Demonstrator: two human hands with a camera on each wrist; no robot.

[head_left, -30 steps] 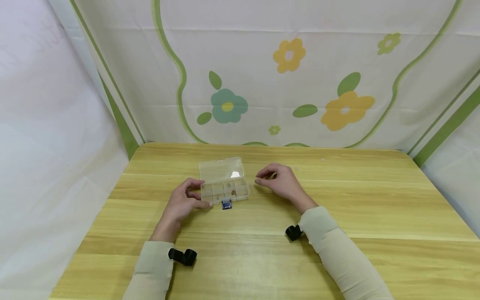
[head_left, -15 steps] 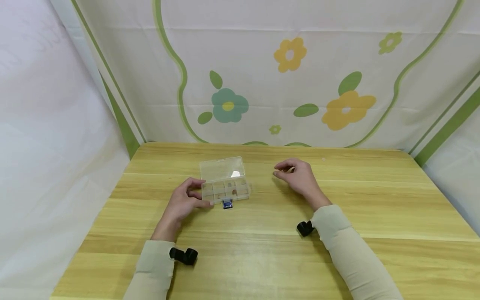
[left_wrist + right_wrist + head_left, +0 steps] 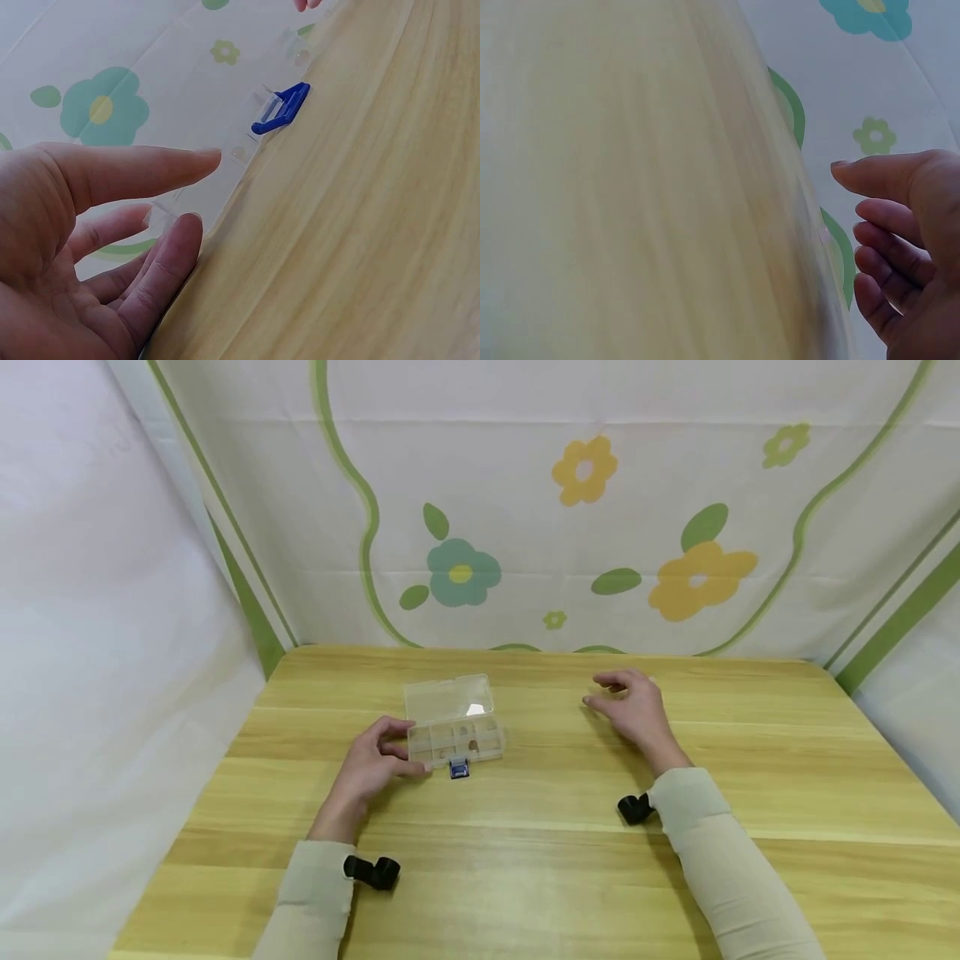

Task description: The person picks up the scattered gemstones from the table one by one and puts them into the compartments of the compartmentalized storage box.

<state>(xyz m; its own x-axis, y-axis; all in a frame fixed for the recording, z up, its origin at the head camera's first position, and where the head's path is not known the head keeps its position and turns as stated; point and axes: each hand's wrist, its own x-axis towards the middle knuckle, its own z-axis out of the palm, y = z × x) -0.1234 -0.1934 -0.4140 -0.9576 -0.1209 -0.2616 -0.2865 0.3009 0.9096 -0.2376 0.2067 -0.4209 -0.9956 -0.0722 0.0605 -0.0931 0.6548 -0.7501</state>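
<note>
A clear plastic compartment box lies on the table with its lid folded back. A brownish piece and other small bits sit in its cells. The blue latch hangs from the front edge and shows as a blue clip in the left wrist view. My left hand holds the box's left end, thumb by the front corner and fingers along the side. Off to the right, my right hand hovers over the table, thumb apart from the loosely bent fingers, nothing between them.
A tiny pale piece shows just behind the right hand; in the right wrist view a small clear piece lies near the table edge. The wooden table ends at a flowered cloth at the back.
My right hand has moved right, away from the box, and its thumb and fingers have spread apart. The left hand stays at the box, which has not moved on the table.
</note>
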